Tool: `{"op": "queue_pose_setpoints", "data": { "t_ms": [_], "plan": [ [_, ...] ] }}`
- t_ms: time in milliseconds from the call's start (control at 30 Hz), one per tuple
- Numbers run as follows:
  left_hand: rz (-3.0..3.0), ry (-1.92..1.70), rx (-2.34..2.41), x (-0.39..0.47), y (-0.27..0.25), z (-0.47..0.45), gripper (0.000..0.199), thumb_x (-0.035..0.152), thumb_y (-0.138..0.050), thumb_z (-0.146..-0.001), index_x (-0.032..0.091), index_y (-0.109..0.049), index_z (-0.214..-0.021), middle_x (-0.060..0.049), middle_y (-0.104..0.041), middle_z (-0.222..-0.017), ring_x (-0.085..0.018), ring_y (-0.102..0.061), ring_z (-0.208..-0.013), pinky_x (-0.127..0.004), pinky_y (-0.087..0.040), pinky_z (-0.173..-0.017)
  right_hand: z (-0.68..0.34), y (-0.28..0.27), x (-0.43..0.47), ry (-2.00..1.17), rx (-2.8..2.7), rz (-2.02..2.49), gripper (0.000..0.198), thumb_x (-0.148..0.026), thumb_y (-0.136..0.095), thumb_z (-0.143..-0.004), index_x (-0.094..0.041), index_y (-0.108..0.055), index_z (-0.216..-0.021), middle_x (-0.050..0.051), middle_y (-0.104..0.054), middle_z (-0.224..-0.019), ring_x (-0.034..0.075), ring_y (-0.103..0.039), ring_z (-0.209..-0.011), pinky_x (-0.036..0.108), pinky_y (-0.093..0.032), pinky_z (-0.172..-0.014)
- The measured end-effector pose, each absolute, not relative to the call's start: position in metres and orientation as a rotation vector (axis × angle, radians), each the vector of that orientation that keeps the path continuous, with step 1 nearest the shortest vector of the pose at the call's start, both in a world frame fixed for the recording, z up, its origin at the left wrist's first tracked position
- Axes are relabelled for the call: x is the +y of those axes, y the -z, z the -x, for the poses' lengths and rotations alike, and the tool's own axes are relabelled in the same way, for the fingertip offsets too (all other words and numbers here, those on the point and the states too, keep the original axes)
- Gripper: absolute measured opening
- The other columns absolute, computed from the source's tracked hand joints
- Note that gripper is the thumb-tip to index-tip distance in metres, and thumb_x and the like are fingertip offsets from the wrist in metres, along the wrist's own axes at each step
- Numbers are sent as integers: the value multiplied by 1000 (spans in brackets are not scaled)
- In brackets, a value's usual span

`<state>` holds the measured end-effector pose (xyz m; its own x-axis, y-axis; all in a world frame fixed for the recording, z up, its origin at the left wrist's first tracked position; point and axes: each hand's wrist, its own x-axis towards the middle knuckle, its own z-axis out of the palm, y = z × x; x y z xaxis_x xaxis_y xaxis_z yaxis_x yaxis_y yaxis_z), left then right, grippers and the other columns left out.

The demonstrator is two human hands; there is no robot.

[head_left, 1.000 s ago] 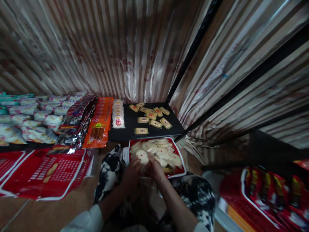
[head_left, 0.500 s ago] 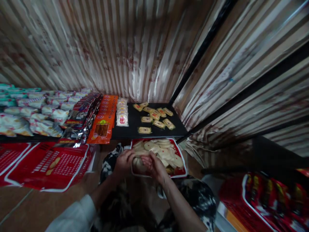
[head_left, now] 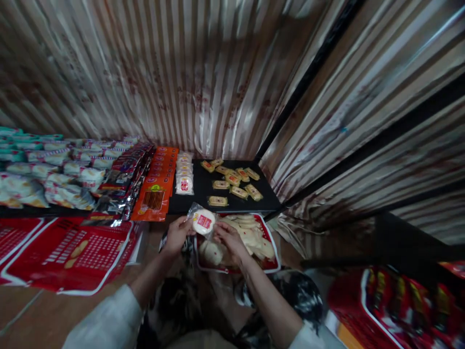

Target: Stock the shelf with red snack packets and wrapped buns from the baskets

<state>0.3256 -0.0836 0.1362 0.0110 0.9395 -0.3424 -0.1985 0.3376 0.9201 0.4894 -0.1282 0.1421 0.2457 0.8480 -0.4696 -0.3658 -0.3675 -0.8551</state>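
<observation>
Between my two hands is a round white rice cracker pack (head_left: 204, 221) in a clear wrapper with a red label facing up. My left hand (head_left: 178, 235) pinches its left edge, and my right hand (head_left: 229, 237) grips its right edge. Just beneath and beyond them sits a red basket with a white rim (head_left: 276, 252), holding many pale round packs (head_left: 250, 235). On the black shelf (head_left: 194, 201) ahead stands a row of similar white packs (head_left: 185, 179). Small yellow wrapped snacks (head_left: 232, 178) lie scattered to the right of that row.
Orange packets (head_left: 154, 186), dark packets (head_left: 125, 177) and white snack bags (head_left: 69, 186) fill the shelf's left side. Red bags (head_left: 90, 252) hang below it. A box of red packets (head_left: 407, 305) stands at lower right. Black metal bars (head_left: 308, 77) and a striped curtain (head_left: 163, 82) enclose the space.
Both hands have risen out of the basket area toward the shelf edge. The white pack now shows clearly between them, its label visible.
</observation>
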Motion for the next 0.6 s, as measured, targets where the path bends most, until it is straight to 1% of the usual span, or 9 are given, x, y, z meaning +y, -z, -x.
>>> {"op": "queue_pose_setpoints", "data": {
  "t_ms": [100, 233, 433, 600],
  "plan": [
    [-624, -1041, 1175, -79, -139, -326, 17, 22, -74, -70, 9, -66, -78, -4, -69, -73, -11, -64, -60, -22, -55, -58, -484, -146, -121, -1467, -433, 1329, 31, -30, -82, -53, -18, -67, -78, -1, -67, -71, 9, -60, -62, 21, -50, -62],
    [-473, -1099, 1114, -77, -137, -329, 6, 12, -67, -75, 9, -64, -78, -5, -69, -76, -11, -65, -63, -23, -56, -62, -478, -146, -108, -1456, -432, 1267, 31, -28, -81, -55, -19, -66, -80, -1, -67, -72, 10, -60, -62, 23, -52, -65],
    [-396, -1151, 1139, -71, -138, -330, 5, 5, -65, -75, 9, -63, -77, -5, -68, -75, -11, -65, -65, -22, -57, -63, -469, -138, -88, -1404, -411, 1291, 30, -28, -79, -54, -18, -66, -79, 0, -68, -72, 10, -61, -62, 21, -50, -61],
    [-448, -1122, 1204, -51, -140, -317, 9, 11, -68, -74, 11, -62, -81, -5, -68, -75, -11, -64, -62, -22, -56, -58, -463, -119, -75, -1369, -616, 1435, 36, -33, -75, -57, -17, -64, -87, 3, -69, -77, 15, -63, -66, 26, -51, -62]
  ]
}}
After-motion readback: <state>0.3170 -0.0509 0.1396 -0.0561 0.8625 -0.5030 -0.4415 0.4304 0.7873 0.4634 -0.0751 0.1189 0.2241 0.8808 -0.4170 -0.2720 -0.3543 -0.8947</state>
